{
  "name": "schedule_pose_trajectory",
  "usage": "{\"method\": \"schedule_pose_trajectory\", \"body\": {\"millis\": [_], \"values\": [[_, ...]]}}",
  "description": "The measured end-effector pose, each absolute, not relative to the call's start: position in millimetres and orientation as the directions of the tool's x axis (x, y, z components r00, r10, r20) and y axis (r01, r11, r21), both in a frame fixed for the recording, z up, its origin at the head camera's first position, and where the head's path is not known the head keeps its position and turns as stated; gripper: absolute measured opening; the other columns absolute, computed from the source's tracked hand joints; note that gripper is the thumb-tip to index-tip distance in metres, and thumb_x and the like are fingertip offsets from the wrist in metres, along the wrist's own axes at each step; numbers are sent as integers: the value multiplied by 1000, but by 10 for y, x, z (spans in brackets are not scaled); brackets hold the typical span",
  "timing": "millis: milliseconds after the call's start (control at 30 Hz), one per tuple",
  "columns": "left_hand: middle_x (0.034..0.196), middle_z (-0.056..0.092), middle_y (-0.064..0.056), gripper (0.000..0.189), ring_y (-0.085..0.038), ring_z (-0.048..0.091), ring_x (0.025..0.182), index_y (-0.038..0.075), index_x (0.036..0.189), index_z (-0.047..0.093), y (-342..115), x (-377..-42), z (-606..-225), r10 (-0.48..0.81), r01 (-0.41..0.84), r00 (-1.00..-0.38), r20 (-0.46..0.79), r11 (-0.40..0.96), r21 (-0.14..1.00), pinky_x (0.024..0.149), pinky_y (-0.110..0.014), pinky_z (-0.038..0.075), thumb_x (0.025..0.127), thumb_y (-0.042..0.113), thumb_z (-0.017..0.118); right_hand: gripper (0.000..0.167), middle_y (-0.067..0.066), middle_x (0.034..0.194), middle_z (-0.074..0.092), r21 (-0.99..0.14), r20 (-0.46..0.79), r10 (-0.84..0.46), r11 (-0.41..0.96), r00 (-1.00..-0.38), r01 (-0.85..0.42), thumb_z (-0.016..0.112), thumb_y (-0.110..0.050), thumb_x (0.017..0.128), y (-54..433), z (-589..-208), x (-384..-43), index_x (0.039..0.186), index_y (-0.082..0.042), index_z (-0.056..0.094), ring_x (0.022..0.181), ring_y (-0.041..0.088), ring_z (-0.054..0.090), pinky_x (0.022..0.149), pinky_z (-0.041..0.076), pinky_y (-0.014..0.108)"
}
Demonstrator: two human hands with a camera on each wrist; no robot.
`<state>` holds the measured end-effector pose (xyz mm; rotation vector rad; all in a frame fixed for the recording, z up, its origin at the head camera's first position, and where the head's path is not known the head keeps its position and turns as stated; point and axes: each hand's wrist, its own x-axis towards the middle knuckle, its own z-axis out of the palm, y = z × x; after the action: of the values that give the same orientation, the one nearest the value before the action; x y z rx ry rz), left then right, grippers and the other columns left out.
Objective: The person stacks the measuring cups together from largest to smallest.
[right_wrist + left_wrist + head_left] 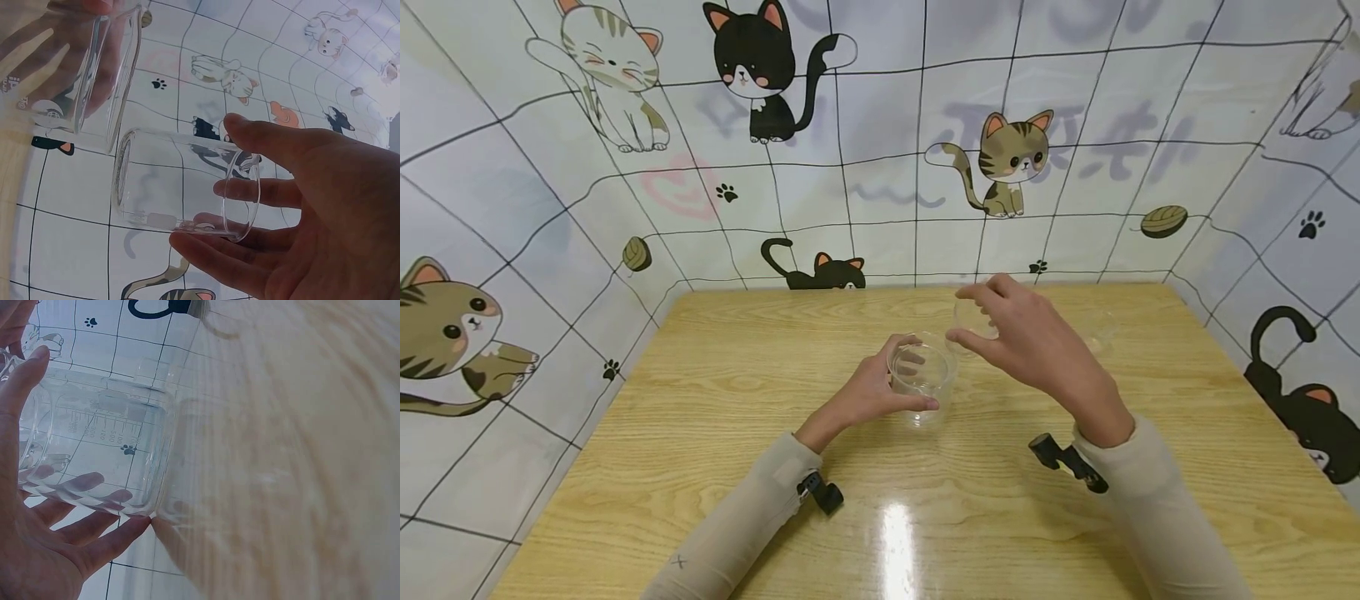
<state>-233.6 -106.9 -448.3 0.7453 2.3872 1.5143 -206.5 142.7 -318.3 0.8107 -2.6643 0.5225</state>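
Beaker (936, 377), mid-frame, likely fragile, best held round its wall: left hand (874, 387) clamps fingers there, right hand (1033, 337) round a cup (974, 318).

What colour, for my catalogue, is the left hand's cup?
The cup is colourless and transparent, seen best in left wrist view.

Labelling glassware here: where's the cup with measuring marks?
In the head view, the marked cup is near centre, in the left hand, left of the right hand.

Beaker (106, 437) clear, smooth, glassy; cup (178, 184) likewise; tabletop (760, 358) glossy wood-grain; sleeves (1157, 508) matt cloth.
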Motion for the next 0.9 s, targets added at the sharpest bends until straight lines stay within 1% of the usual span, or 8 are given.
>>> {"method": "schedule_pose_trajectory", "body": {"millis": [100, 300, 400, 500, 600, 667, 800, 900], "values": [[146, 60, -9, 97, -26, 65, 126, 29, 154, 34, -1066, -2338, -4482, 523, 301, -848, 83, 347, 888, 97, -41, 57, 77, 50, 90, 52, 14, 117, 63, -252, 391, -474, 769, -789, -587, 74, -40, 96, 1415, -3182, -2056, 136, -9, 62, 92, 26, 68, 76, 57, 45], [145, 60, -9, 96, -24, 64, 128, 29, 154, 34, -1066, -2338, -4480, 523, 308, -848, 88, 351, 885, 98, -42, 57, 78, 50, 89, 50, 14, 119, 63, -247, 410, -486, 755, -772, -607, 76, -38, 95, 1385, -3200, -2044, 135, -10, 63, 91, 26, 68, 75, 57, 44], [145, 61, -9, 94, -23, 64, 128, 32, 153, 35, -1065, -2333, -4477, 518, 308, -851, 89, 354, 883, 97, -42, 57, 78, 49, 89, 50, 14, 114, 63, -230, 429, -499, 746, -753, -625, 76, -38, 95, 1363, -3214, -2042, 134, -9, 63, 87, 25, 67, 73, 56, 42], [144, 61, -8, 93, -23, 65, 127, 31, 153, 35, -1063, -2327, -4477, 516, 312, -852, 92, 359, 879, 96, -42, 57, 78, 48, 89, 52, 13, 109, 62, -213, 447, -506, 741, -738, -637, 77, -39, 94, 1347, -3227, -2045, 133, -9, 63, 84, 24, 66, 71, 56, 40], [143, 62, -7, 93, -23, 65, 126, 32, 152, 36, -1062, -2328, -4480, 514, 311, -853, 90, 365, 877, 96, -41, 57, 78, 47, 90, 52, 12, 108, 62, -212, 456, -502, 741, -735, -637, 77, -40, 93, 1339, -3235, -2045, 133, -8, 64, 84, 24, 66, 70, 56, 39], [143, 62, -5, 93, -22, 65, 126, 33, 152, 35, -1062, -2330, -4484, 513, 312, -854, 88, 368, 876, 96, -41, 57, 78, 47, 90, 51, 12, 109, 62, -215, 456, -501, 740, -735, -637, 77, -40, 94, 1333, -3239, -2043, 132, -8, 64, 84, 24, 67, 70, 56, 39], [143, 62, -3, 94, -21, 65, 127, 30, 154, 35, -1065, -2335, -4492, 515, 314, -852, 87, 371, 874, 96, -41, 57, 79, 47, 89, 51, 12, 115, 64, -225, 455, -504, 733, -734, -642, 76, -41, 95, 1313, -3242, -2039, 132, -9, 65, 84, 23, 66, 71, 55, 39], [143, 62, 0, 94, -19, 64, 127, 32, 153, 35, -1068, -2337, -4497, 515, 311, -853, 85, 371, 875, 96, -41, 57, 79, 47, 89, 51, 13, 119, 64, -231, 455, -507, 727, -732, -647, 75, -42, 95, 1295, -3245, -2036, 133, -9, 65, 84, 22, 66, 72, 56, 39]]}}
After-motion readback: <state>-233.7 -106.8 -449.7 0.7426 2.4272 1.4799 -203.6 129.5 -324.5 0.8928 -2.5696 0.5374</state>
